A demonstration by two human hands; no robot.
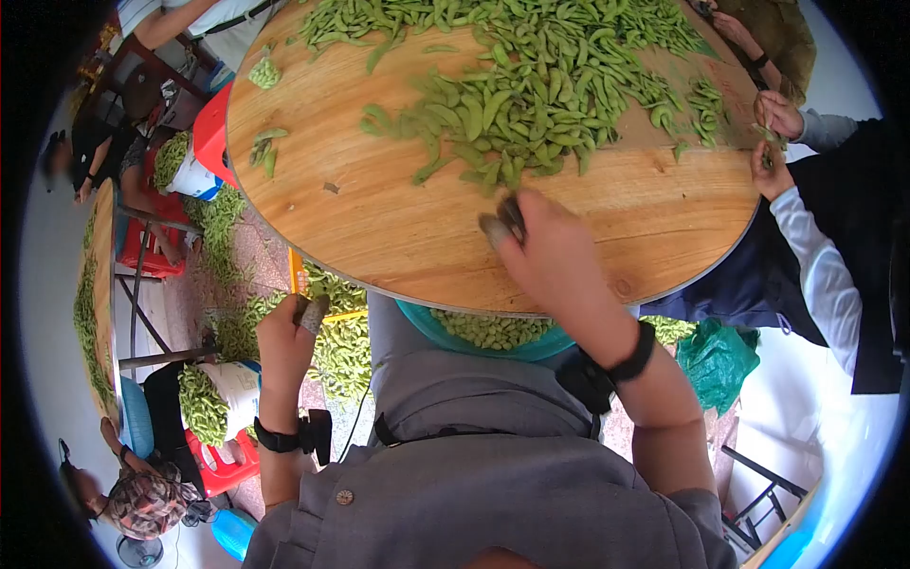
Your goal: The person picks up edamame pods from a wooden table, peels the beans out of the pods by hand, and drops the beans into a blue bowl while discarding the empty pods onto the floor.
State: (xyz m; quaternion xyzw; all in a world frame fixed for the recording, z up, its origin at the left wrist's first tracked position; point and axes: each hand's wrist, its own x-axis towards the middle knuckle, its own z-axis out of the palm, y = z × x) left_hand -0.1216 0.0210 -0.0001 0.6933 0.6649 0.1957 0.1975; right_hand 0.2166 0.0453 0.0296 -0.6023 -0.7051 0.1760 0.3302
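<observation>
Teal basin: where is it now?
Head view, centre: the teal basin sits partly beneath the wooden tabletop, at its near edge, left of the green plastic bag.

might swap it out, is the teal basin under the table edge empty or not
Not empty: pale green shelled beans show inside the teal basin. Cannot tell how full; the table hides part.

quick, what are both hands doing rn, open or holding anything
Left hand: fingers curled; can't tell whether it holds anything.
Right hand: partly curled by the green pods; grip can't be told.
</observation>
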